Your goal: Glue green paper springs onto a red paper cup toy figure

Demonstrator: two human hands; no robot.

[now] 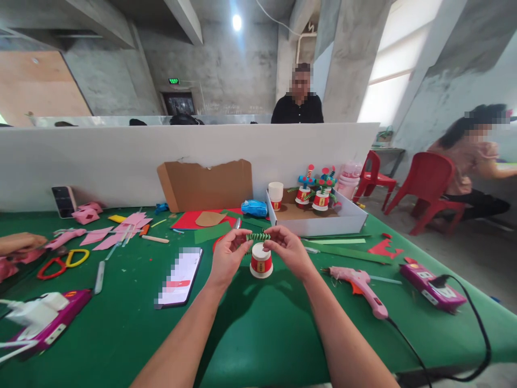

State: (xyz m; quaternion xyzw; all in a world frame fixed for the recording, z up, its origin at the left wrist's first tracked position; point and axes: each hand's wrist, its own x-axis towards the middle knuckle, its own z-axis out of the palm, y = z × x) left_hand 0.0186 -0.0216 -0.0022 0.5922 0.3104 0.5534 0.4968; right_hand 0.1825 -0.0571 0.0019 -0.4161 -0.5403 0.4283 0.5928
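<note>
An upside-down red and white paper cup (260,262) stands on the green table (250,334) in front of me. Just above it my left hand (227,254) and my right hand (287,249) pinch the two ends of a green folded-paper spring (258,236) and hold it stretched across the cup's top. Whether the spring touches the cup I cannot tell.
A pink glue gun (361,283) lies to the right, a phone (179,277) to the left. A white box (323,218) holds finished cup figures (314,191). Scissors (63,261), pink paper scraps (109,233), power strips (432,280) and cardboard (205,184) lie around. Another person's hand (18,242) rests far left.
</note>
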